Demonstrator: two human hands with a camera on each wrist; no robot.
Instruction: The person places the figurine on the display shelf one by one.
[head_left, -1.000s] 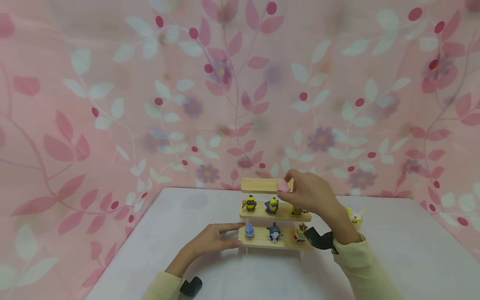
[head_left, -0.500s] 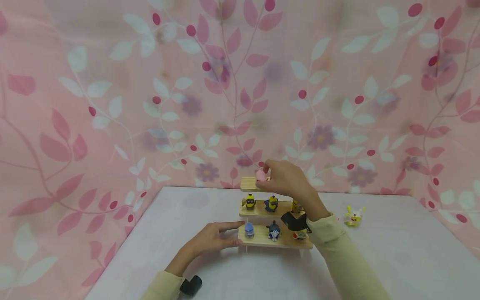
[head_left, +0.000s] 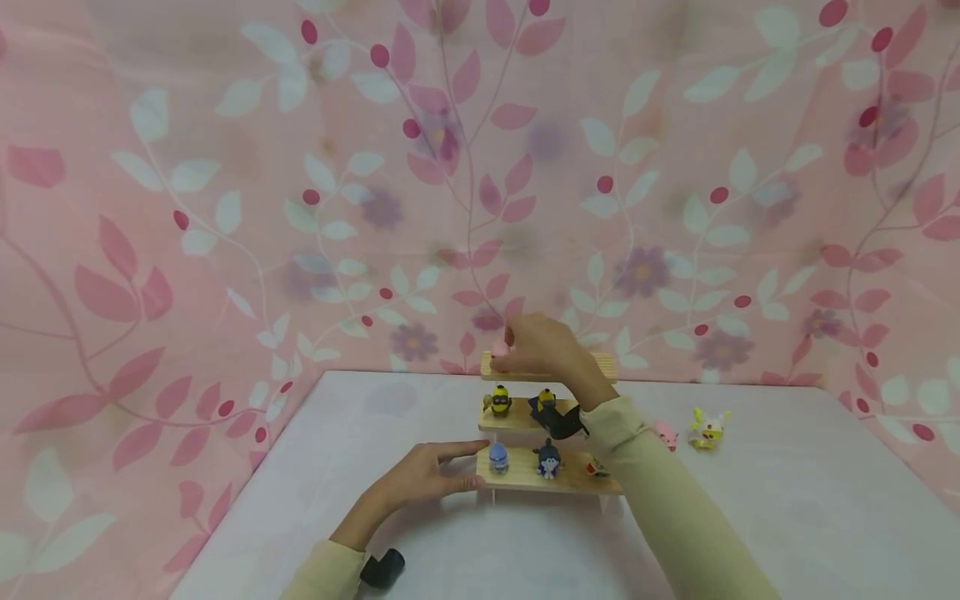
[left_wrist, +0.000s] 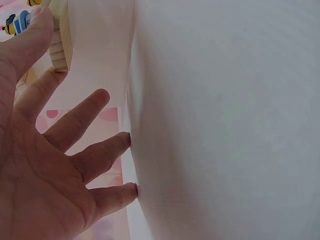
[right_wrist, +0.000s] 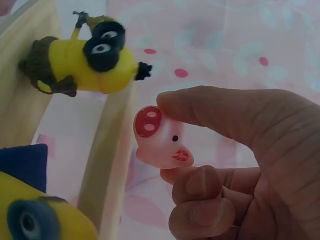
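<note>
My right hand (head_left: 543, 346) pinches a small pink pig figurine (right_wrist: 162, 142) between thumb and fingers, at the left end of the wooden display shelf's top tier (head_left: 604, 364). In the right wrist view, the pig lies tilted, its red snout toward the planks. My left hand (head_left: 420, 483) has its fingers spread; thumb and index finger touch the left end of the bottom tier (head_left: 522, 477). Yellow minion figurines, one with goggles (head_left: 500, 402), stand on the middle tier. On the bottom tier are a blue figurine (head_left: 498, 459) and a dark-hooded one (head_left: 548, 461); the right sleeve partly hides another.
Right of the shelf, another pink pig figurine (head_left: 665, 435) and a yellow-and-white figurine (head_left: 707, 430) rest on the white table (head_left: 795, 500). A pink floral cloth (head_left: 480, 167) hangs behind. A black wrist mount (head_left: 561, 421) overlaps the middle tier.
My right hand has moved left along the top tier with the pig figurine, and its right part now shows again. The table's pig figurine has come into view. My left hand stays put.
</note>
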